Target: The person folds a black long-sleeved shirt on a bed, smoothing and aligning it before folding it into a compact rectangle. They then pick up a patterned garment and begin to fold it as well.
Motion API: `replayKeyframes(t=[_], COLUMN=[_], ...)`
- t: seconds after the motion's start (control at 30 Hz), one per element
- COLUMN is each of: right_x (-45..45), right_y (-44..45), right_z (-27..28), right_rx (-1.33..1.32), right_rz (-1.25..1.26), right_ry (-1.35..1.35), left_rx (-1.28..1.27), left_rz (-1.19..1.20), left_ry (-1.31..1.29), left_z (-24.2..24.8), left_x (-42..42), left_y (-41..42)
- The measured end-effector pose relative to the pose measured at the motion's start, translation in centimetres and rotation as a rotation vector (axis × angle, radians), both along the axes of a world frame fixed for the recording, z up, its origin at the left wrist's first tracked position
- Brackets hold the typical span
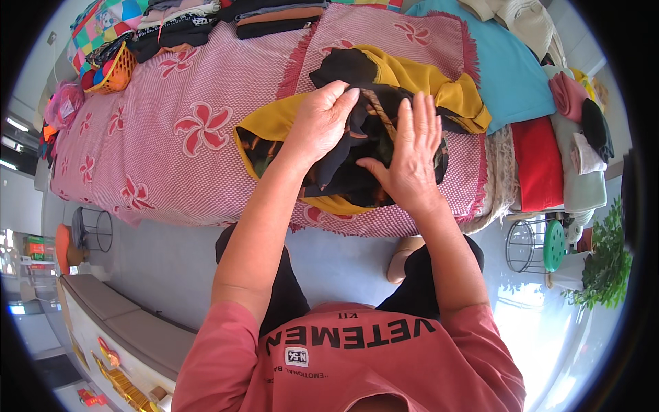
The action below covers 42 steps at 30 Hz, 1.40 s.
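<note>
A yellow and black patterned garment (381,201) lies bunched on the pink woven cover (247,77). Dark patterned fabric shows in its middle, with yellow cloth around it. My left hand (323,119) pinches a dark edge of the garment between thumb and fingers, near its upper middle. Over the right part of the same garment is my right hand (412,149), fingers extended and thumb spread away, gripping nothing. Whether its palm presses on the cloth cannot be told. A brownish strip (380,113) of the garment runs between the two hands.
Folded clothes (177,28) are stacked at the far left, beside a yellow plastic basket (119,69) of colored balls. Blue cloth (507,72) and folded red cloth (538,165) lie right. A green-topped stool (554,246) and leafy plant (610,252) stand lower right; a brown padded bench (128,319) lower left.
</note>
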State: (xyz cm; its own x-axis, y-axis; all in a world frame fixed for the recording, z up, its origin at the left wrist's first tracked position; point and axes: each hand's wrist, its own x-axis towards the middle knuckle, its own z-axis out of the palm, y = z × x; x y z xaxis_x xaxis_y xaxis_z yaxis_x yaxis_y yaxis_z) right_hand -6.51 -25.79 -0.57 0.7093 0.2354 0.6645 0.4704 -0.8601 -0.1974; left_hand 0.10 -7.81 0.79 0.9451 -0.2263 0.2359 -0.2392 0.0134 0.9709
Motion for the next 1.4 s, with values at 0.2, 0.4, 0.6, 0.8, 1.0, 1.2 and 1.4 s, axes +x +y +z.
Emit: replayKeyframes(t=[0.2,0.4,0.6,0.8,1.0,1.2,1.4], right_x=[2.9,3.5,3.1,4.4,2.8,0.8,2.3], right_y=[-2.9,-5.8,-5.6,-7.2,-7.7,-7.4,-7.2], right_z=[-1.4,-1.1,1.3,-1.4,-0.1,2.5,3.0], right_rx=[0.149,0.686,1.673,1.822,1.811,1.566,1.286], right_rz=[-0.061,-0.055,0.223,0.295,0.607,0.778,0.365], right_ry=[0.098,0.315,0.810,1.022,1.080,1.115,0.748], left_rx=[-0.323,-0.520,0.047,0.912,0.352,-0.441,-0.851], left_rz=[-0.046,0.150,0.040,0.040,0.095,0.038,-0.266], left_ry=[0.183,0.132,-0.127,-0.504,-0.132,0.286,0.695], left_z=[4.7,5.6,4.0,0.7,-0.4,2.5,3.9], left_x=[-1.5,-1.1,-1.1,-4.1,-0.3,-0.9,-1.2], left_y=[3.5,8.3,5.8,-0.1,2.3,3.0,6.7])
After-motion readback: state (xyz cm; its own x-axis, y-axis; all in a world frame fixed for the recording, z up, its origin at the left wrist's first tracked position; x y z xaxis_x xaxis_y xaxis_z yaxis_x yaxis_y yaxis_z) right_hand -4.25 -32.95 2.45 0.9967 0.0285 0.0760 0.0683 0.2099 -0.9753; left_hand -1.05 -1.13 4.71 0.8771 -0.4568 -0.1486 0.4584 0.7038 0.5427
